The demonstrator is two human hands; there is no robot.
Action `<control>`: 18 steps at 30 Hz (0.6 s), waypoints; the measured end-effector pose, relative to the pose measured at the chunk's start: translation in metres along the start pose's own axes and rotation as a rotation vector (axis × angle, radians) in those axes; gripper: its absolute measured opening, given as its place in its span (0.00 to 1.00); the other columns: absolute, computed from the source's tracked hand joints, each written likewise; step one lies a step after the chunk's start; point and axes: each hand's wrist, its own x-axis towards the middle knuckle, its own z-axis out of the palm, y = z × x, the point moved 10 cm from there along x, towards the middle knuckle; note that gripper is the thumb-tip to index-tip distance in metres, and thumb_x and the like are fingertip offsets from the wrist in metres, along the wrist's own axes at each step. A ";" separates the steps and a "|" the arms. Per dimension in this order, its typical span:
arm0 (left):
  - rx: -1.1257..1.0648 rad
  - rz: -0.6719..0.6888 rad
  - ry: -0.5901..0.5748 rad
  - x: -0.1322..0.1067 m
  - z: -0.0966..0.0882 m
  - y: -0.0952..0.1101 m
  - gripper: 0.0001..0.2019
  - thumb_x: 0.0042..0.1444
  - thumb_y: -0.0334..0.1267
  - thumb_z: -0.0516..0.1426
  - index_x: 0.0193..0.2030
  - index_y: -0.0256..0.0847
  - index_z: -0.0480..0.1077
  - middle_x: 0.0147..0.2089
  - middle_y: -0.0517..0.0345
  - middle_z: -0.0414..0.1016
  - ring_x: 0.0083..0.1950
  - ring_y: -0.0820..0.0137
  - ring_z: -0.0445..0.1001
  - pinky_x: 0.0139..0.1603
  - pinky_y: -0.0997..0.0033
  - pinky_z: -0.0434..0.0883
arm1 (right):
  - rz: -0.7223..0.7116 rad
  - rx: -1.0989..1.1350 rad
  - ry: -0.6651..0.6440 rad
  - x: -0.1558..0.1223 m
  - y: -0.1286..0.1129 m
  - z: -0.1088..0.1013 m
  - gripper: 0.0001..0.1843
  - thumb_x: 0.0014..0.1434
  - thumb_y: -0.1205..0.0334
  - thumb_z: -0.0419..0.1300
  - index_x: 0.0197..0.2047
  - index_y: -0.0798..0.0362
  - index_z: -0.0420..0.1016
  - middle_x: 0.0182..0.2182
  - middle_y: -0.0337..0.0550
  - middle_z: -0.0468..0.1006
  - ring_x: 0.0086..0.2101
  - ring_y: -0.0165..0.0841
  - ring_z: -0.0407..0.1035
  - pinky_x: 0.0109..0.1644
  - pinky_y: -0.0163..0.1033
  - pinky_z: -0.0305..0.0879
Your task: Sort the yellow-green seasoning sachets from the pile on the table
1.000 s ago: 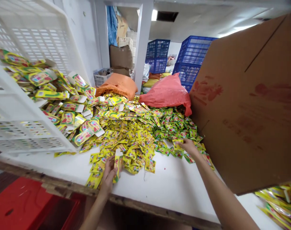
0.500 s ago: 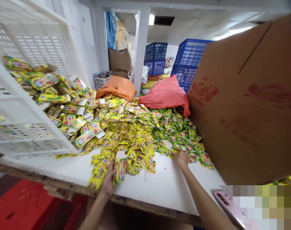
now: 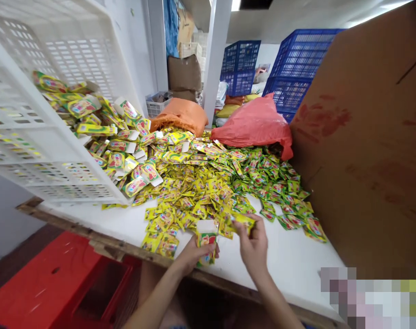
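My left hand [image 3: 190,254] is wrapped round a small yellow and green carton [image 3: 206,240] near the table's front edge; its white top flap stands up. Just right of it, my right hand [image 3: 255,242] pinches a yellow sachet [image 3: 242,223] between thumb and fingers; whether more than one is there I cannot tell. The sachet is apart from the carton. Behind my hands spreads a heap of yellow sachets [image 3: 194,189], with green sachets [image 3: 259,171] to its right. More cartons [image 3: 117,160] spill from a tipped white crate [image 3: 74,160] at the left.
A large cardboard box [image 3: 361,183] bounds the right side. An orange sack [image 3: 182,114] and a red sack [image 3: 255,123] lie at the back of the white table [image 3: 290,269]. Blue crates [image 3: 297,59] are stacked beyond. A red stool [image 3: 43,283] stands below, left.
My right hand has lifted a yellow sachet from the pile and moved left, close to the carton. My left hand still grips the carton, now turned more upright. The view has shifted.
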 end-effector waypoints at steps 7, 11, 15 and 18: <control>0.168 0.013 -0.080 0.002 0.006 -0.004 0.15 0.41 0.41 0.63 0.34 0.34 0.68 0.25 0.58 0.71 0.25 0.73 0.69 0.29 0.73 0.66 | -0.253 -0.204 -0.557 -0.018 -0.031 0.066 0.08 0.58 0.64 0.50 0.41 0.50 0.66 0.37 0.44 0.71 0.40 0.35 0.66 0.43 0.39 0.63; 0.244 0.005 -0.138 0.004 0.013 -0.008 0.15 0.41 0.40 0.63 0.34 0.34 0.68 0.25 0.59 0.70 0.25 0.74 0.68 0.30 0.73 0.66 | -0.275 -0.410 -0.780 -0.022 -0.038 0.072 0.09 0.55 0.70 0.51 0.37 0.49 0.68 0.37 0.42 0.69 0.38 0.35 0.66 0.42 0.39 0.63; 0.283 0.025 -0.134 0.002 0.014 -0.005 0.12 0.42 0.38 0.62 0.32 0.34 0.68 0.24 0.59 0.70 0.26 0.73 0.68 0.30 0.74 0.65 | -0.284 -0.498 -0.802 -0.025 -0.045 0.080 0.14 0.53 0.73 0.52 0.42 0.50 0.68 0.39 0.45 0.69 0.41 0.37 0.65 0.45 0.42 0.61; 0.233 0.055 -0.086 0.000 0.006 0.000 0.12 0.44 0.39 0.61 0.33 0.35 0.68 0.26 0.58 0.71 0.28 0.72 0.68 0.31 0.74 0.65 | -0.249 -0.317 -0.674 -0.021 -0.047 0.074 0.22 0.55 0.68 0.53 0.53 0.51 0.58 0.42 0.46 0.69 0.43 0.36 0.64 0.46 0.42 0.62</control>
